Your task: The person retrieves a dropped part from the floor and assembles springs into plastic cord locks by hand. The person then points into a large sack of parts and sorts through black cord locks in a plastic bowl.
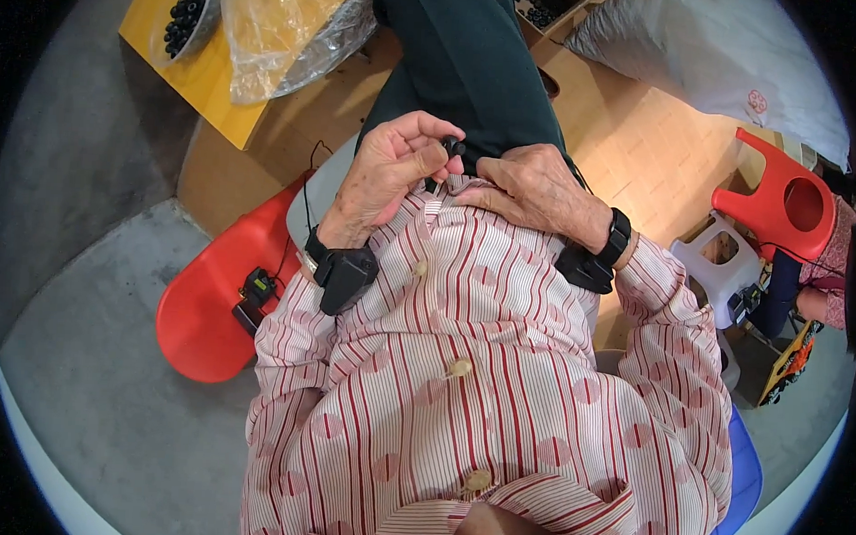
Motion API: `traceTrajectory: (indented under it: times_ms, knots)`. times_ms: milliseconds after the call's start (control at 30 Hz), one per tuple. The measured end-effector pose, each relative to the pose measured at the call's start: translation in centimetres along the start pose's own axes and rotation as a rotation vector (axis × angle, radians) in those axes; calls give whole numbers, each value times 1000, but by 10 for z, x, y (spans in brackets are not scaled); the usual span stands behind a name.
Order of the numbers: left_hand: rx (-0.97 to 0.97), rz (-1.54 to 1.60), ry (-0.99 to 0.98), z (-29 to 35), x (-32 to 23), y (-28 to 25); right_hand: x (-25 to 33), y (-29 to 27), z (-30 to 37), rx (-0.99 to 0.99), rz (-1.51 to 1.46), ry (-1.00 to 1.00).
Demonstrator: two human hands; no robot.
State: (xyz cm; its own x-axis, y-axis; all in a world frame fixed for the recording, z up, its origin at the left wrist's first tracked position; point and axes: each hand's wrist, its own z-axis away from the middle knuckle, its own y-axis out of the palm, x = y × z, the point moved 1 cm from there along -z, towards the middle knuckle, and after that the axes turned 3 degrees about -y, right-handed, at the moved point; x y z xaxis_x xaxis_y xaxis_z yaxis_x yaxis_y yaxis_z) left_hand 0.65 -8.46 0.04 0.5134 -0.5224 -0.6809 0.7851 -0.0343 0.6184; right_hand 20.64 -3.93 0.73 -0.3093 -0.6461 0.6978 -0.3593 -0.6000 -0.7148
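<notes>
Over my lap, my left hand (386,176) pinches a small black rounded part (454,147) between thumb and fingertips. The part looks like a little knob or wheel; its exact kind does not show. Just to the right, my right hand (536,190) is closed, its fingers curled down against the hem of the striped shirt (465,297). What those fingers hold, if anything, is hidden. The two hands are close together but apart. Black devices are strapped at both wrists, and dark green trousers (463,61) lie beneath and beyond the hands.
A yellow table (164,8) at far left bears a clear tub (206,35) of black parts and a clear plastic bag (295,27). A red stool (200,321) with small devices stands left. At right are a white sack (709,60), red stool (753,199), pale stool (707,249) and another person's arm.
</notes>
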Motion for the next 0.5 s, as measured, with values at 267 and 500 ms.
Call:
traceTrajectory:
  times_ms: [267, 500]
  knots:
    - [-13, -59, 113, 0, 0, 4, -4, -1, 0, -78, -68, -17]
    - [-53, -196, 120, -1, 0, 3, -8, 0, 3, -159, -338, 74]
